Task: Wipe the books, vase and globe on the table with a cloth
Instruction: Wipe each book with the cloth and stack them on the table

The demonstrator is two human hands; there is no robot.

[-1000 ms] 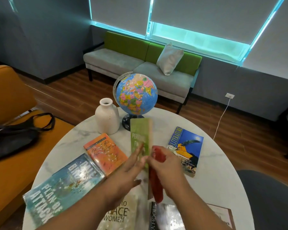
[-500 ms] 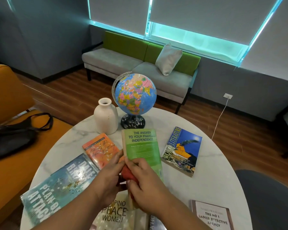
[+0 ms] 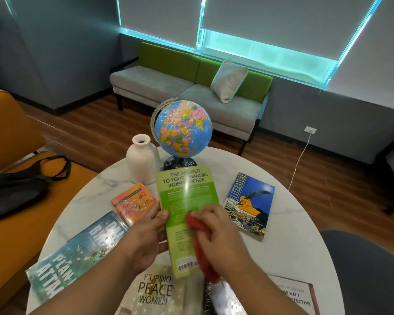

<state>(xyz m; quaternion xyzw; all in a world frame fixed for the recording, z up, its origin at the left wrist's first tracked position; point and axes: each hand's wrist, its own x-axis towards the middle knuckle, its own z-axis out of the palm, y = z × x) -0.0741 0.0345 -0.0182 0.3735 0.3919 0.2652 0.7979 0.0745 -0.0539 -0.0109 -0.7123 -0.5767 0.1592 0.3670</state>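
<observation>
Two grips are working the green book (image 3: 187, 196) just before the globe (image 3: 183, 128): left grip (image 3: 143, 242) is clasping its side edge, right grip (image 3: 221, 237) is clutching the red cloth (image 3: 195, 225) against its glossy cover (light, probably slippery).

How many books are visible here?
8: green book held; orange book, two bluish books left; blue book right; three near-edge books; others possibly hidden.

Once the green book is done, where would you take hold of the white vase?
Probably round its narrow neck, coming from above and the left: the white vase stands upright, and the globe crowds its right side.
</observation>
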